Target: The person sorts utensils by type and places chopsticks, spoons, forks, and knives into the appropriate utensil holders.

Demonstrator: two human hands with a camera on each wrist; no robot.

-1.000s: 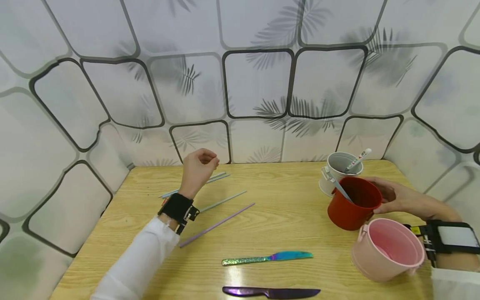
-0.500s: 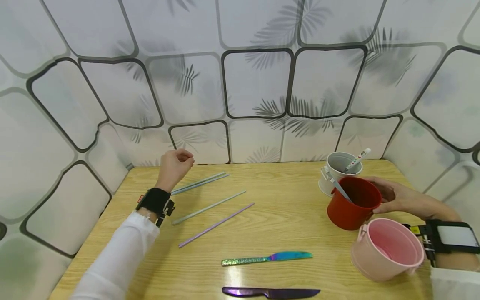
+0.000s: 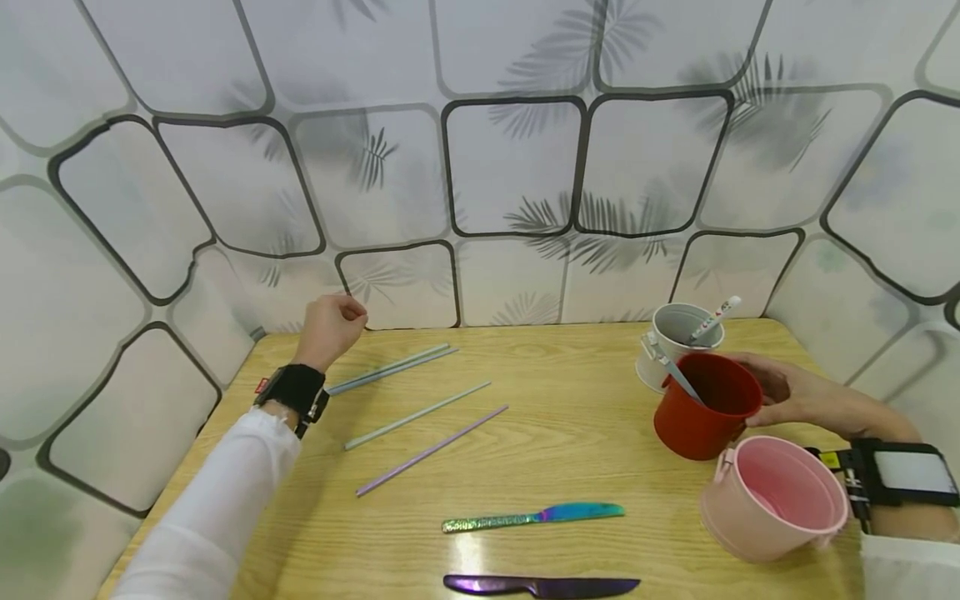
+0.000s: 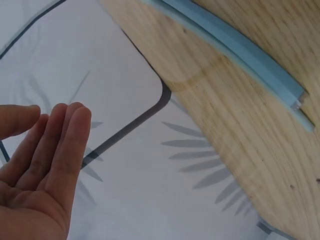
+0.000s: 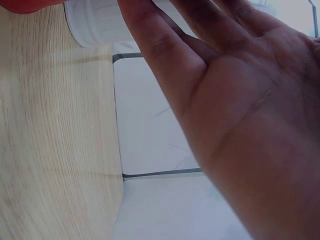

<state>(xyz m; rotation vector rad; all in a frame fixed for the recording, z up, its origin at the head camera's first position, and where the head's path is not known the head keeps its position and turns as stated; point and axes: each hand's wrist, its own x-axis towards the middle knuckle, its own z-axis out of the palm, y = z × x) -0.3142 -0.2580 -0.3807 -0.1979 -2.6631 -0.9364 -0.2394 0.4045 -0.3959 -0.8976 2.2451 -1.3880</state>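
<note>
My left hand (image 3: 330,329) hovers above the far left of the table with nothing in it. In the left wrist view, its fingers (image 4: 70,145) are loosely extended, the thumb apart from them. Beside it lie two blue-green, chopstick-like sticks (image 3: 393,369). My right hand (image 3: 798,396) holds the right side of a red bucket (image 3: 693,433), thumb at the near side, other fingers partly hidden behind. A pale blue, flat-handled utensil (image 3: 678,377) leans out of the red bucket. Only an edge of red bucket (image 5: 30,5) shows in the right wrist view.
A white bucket (image 3: 651,371) with a patterned white pen (image 3: 720,318) stands behind the red one; a pink bucket (image 3: 738,525) stands in front. A pale green stick (image 3: 416,416), a purple stick (image 3: 431,451), a rainbow knife (image 3: 532,518) and a dark purple knife (image 3: 540,586) lie on the table (image 3: 555,433).
My left hand has moved left, away from over the sticks, uncovering more of them. My right hand and the buckets have stayed in place.
</note>
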